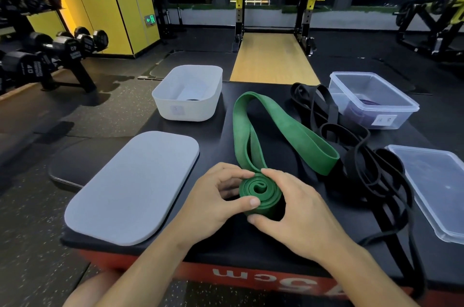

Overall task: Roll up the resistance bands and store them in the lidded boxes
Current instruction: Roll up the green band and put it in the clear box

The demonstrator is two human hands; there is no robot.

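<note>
Green band half coiled; left hand and right hand both pinch the roll. Keep turns tight, edges aligned.

One wide-angle camera sits on the person's head and looks forward and down at the bench, near enough that the left hand and right hand fill the lower middle. The bench's near edge runs along the bottom; past its far edge the gym floor and a rack recede.
</note>
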